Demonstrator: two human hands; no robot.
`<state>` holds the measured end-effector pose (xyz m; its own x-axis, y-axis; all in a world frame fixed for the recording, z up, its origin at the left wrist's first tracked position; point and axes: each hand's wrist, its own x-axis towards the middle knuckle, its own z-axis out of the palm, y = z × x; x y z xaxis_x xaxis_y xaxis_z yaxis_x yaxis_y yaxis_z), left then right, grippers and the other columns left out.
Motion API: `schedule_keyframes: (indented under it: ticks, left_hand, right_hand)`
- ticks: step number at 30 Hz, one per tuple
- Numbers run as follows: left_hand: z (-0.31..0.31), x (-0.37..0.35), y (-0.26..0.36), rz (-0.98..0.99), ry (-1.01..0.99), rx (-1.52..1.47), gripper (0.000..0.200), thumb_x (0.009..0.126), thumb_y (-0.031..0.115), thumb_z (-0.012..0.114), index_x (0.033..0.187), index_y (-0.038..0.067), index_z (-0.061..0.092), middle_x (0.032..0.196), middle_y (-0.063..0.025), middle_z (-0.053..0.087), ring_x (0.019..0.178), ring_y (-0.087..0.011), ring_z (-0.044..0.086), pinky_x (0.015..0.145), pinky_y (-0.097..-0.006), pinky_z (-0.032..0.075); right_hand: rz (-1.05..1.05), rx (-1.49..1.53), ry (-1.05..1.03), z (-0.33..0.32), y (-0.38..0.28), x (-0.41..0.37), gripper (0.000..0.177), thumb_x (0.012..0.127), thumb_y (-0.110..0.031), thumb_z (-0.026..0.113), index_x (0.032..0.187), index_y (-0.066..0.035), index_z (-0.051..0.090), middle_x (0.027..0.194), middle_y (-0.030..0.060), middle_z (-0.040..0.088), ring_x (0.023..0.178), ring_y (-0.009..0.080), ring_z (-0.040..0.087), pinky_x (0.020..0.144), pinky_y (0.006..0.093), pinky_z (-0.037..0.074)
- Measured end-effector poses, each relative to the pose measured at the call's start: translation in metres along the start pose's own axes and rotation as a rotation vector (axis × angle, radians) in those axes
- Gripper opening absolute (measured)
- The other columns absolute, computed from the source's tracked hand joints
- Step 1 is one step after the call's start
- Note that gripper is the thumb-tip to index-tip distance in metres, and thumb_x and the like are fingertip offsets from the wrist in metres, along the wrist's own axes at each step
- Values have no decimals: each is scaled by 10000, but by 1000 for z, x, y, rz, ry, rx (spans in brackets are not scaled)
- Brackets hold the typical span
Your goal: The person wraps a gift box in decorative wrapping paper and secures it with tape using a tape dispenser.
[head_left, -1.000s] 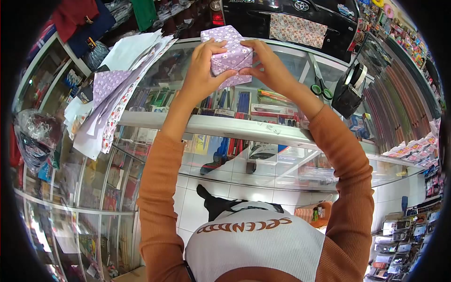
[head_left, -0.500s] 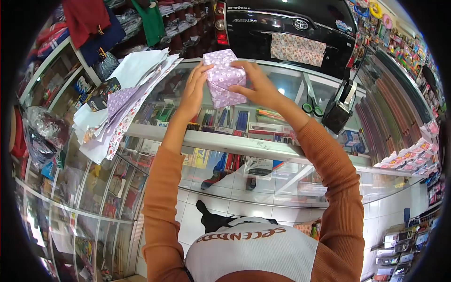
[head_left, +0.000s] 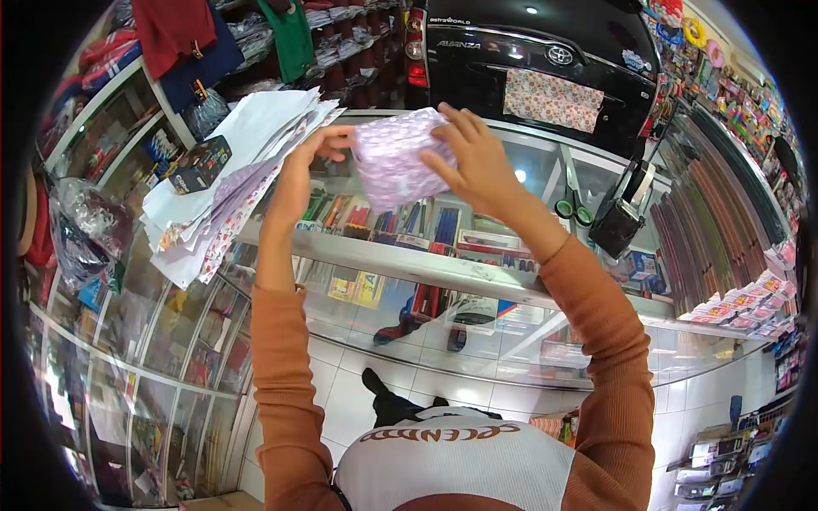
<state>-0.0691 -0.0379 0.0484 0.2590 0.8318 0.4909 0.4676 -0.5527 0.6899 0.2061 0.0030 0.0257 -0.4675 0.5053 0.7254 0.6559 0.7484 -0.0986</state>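
A box-shaped package wrapped in lilac floral gift paper [head_left: 396, 166] is held over the glass counter, blurred by motion. My right hand [head_left: 477, 166] grips it from the right, fingers over the far edge and thumb across the top. At the package's far left corner is my left hand [head_left: 307, 170], its fingers loosely bent and apart, the fingertips right at the edge. Left of that hand lies a stack of white and patterned paper sheets [head_left: 247, 128], with a small dark box [head_left: 202, 165] on it.
Pens and other stationery show through the glass counter [head_left: 341, 243]. Green-handled scissors [head_left: 574, 204] and a black tape dispenser [head_left: 619, 213] lie to the right. Beyond them is a row of stacked books [head_left: 716, 213]. A black car [head_left: 528, 51] stands behind the counter.
The package has turned and come slightly nearer. My left hand has slid off its left side, out to the left, while my right hand keeps its hold.
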Motion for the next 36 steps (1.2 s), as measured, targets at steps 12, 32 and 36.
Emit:
schedule_keyframes:
  ticks: [12,32,36]
  left_hand:
    - [49,0,-12,19,53,-134,626,757,64,757,1323,100,494,1169,-21,523,949,-121,590,906,-293,447]
    - [110,-84,71,212,322,-316,843,736,42,768,1428,70,288,1396,-135,398,1281,-262,416,1028,-416,382]
    - [120,-138,74,233,294,-580,897,742,160,742,1455,51,210,1484,-163,250,1383,-279,255,1115,-422,236]
  right_hand:
    - [24,343,-59,-2,-18,-13,635,830,-448,659,1233,-3,452,1416,316,302,1315,559,215,1092,587,193]
    - [-56,919,80,-14,-55,-72,1053,728,-95,715,1443,-26,-54,1520,306,-56,1432,383,8,1146,426,105]
    - [-199,907,228,-39,-101,-110,1115,643,-10,710,1465,-92,-38,1550,230,-46,1445,325,61,1146,401,118]
